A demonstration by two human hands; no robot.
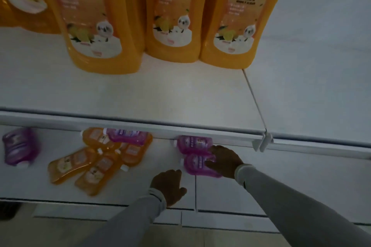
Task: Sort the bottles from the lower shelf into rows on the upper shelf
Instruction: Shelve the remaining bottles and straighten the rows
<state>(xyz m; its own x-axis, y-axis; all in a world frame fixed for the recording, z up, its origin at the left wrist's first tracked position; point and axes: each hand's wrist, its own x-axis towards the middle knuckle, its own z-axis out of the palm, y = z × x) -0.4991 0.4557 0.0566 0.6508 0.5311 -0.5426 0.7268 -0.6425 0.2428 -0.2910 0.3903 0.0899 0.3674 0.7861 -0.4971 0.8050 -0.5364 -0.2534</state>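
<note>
Purple liquid fills the two bottles lying on their sides at the right of the lower shelf [301, 176], one just behind the other, white caps pointing left. The right hand [224, 160] grips the nearer purple bottle [195, 166] at its base end, fingers curled over it; the farther purple bottle [193, 143] lies half under the upper shelf's front rail [140, 124]. The left hand [169, 185] hovers just left of them with fingers loosely bent, holding nothing. Further left lies a jumbled heap of orange bottles [90, 166] with another purple bottle [128, 136] on top, and a blurred purple one [19, 148] well apart at the far left. On the upper shelf [140, 90] three tall orange bottles [172, 12] stand upright, labels in Japanese script over the English "THE FLOOR IS", the rest too blurred to read.
</note>
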